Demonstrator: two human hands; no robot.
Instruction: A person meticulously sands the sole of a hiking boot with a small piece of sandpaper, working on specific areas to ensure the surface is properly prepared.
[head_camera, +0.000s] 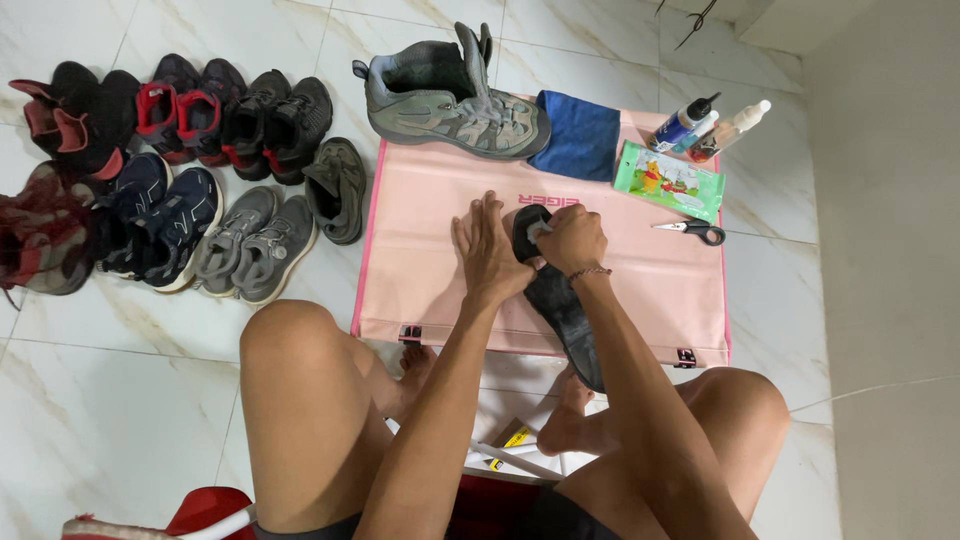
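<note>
Black insole (562, 300) at frame centre, lying over pink mat (440, 250), lower end reaching toward our knees. Our left hand (487, 250) presses its upper end, fingers spread flat, clamped on nothing. Our right hand (570, 238) closed on small pale wipe or cloth (537, 233) against insole. Risk, we judge: insole flexes or slides if left hand eases. Scissors (692, 231) near right of frame centre, bottles (706, 126) upper right; stray elbow could knock them.
</note>
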